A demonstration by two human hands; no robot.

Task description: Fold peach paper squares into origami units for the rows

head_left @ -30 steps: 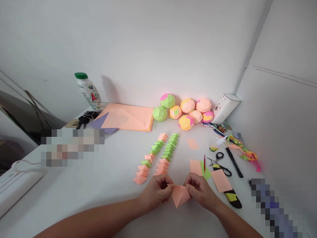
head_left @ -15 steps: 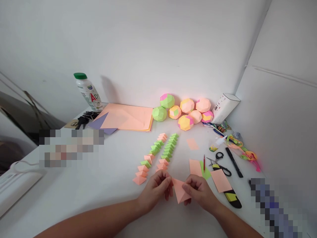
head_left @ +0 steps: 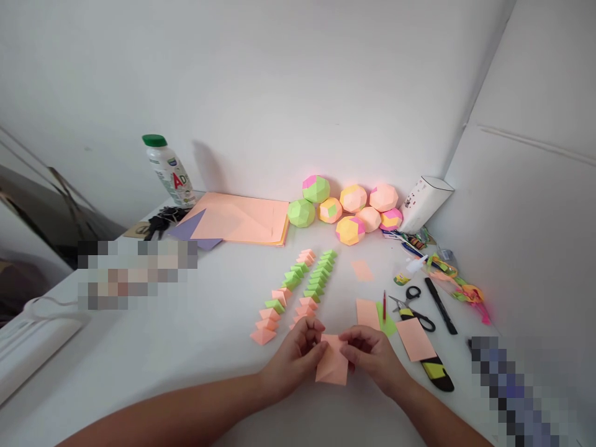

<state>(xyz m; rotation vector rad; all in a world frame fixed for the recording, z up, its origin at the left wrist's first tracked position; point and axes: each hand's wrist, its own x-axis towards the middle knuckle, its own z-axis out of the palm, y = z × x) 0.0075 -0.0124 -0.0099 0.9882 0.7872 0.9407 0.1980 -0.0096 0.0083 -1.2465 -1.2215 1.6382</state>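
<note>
Between my hands is a small peach sheet of paper (head_left: 332, 366) with a crease across its lower part. My left hand (head_left: 298, 351) pinches its upper left edge, thumb in front. At the upper right edge my right hand (head_left: 372, 357) pinches it too, with thumb and fingers closed. Just beyond the hands lie two rows of folded paper pieces, a left row (head_left: 274, 306) and a right row (head_left: 316, 282), in green and peach. My left hand covers the near end of the right row.
Paper balls (head_left: 350, 230) sit by the wall beside a stack of peach sheets (head_left: 237, 218). A white bottle (head_left: 170, 174) stands back left. To the right lie scissors (head_left: 412, 301), a box cutter (head_left: 437, 371), a black marker (head_left: 440, 304), a red pencil (head_left: 384, 305) and loose paper slips (head_left: 416, 339).
The peach paper has turned from a point-down position to an upright rectangle facing me. My left hand has shifted its grip onto the upper left edge.
</note>
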